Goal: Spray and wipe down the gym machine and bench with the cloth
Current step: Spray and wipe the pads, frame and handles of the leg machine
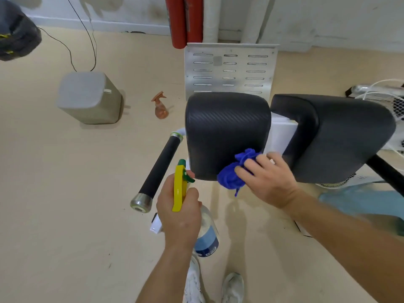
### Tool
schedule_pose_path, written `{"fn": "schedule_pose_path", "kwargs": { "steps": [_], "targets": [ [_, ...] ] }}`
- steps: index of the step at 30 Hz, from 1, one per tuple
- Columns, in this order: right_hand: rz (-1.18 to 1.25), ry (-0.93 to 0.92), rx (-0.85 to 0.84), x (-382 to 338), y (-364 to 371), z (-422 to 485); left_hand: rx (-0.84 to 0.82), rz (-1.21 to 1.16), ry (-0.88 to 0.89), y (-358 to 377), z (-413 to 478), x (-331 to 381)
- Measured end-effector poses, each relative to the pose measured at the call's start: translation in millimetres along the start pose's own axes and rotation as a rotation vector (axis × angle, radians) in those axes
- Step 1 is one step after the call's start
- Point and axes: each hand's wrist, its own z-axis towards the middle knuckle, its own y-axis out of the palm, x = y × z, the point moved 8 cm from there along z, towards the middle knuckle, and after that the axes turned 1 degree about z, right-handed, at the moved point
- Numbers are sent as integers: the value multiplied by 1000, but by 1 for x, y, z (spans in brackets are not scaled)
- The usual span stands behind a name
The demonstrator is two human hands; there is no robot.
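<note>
Two black padded cushions of the gym machine sit side by side: the left pad [225, 127] and the right pad [341, 132], with a white frame part [279, 136] between them. My right hand [269, 182] presses a crumpled blue cloth [234, 176] against the near lower corner of the left pad, fingers spread over it. My left hand [179, 211] grips a spray bottle [206, 235] with a yellow and green trigger head, its nozzle aimed at the left pad. A black foam handle bar [159, 169] with metal ends juts out left of the pad.
An orange spray bottle [161, 107] stands on the beige floor beside a grey box-shaped unit [89, 98]. A slotted metal plate [229, 71] lies behind the pads. Red cylinders [183, 20] lean on the wall. A white fan [391, 101] is at right. My shoes [232, 287] are below.
</note>
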Motion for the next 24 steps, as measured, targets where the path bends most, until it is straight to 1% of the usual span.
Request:
{"fn": "schedule_pose_path", "kwargs": {
  "steps": [2,4,7,9,10,13,14,15,17,18,19,20,22,24],
  "targets": [
    [-44,154,113,30,-25,14,-29,14,-7,10,-6,-1],
    [1,284,174,53,-39,34,-50,5,-5,20,-13,-1],
    [127,641,320,81,-42,42,-80,-13,-1,35,-23,-2],
    [218,749,397,77,-33,36,-97,-2,1,44,-27,-4],
    [263,768,395,71,-25,30,-109,6,3,47,-29,-4],
    [383,787,337,54,-3,1,-153,20,32,56,-33,0],
    [405,787,252,46,6,-11,-164,24,46,58,-35,0],
    [426,791,120,35,20,-24,-173,23,63,61,-35,0],
    [522,834,-224,11,53,-55,-180,26,90,67,-38,1],
    [596,868,-352,-1,64,-70,-182,28,92,71,-38,-1],
    [669,913,-414,-11,72,-85,-189,35,85,76,-38,-3],
    [725,976,-435,-16,73,-95,-200,52,76,81,-38,-5],
    [828,1160,-370,-17,63,-114,-249,93,64,93,-42,-10],
    [938,1359,-175,-9,44,-130,-310,122,65,106,-48,-12]
  ]
}}
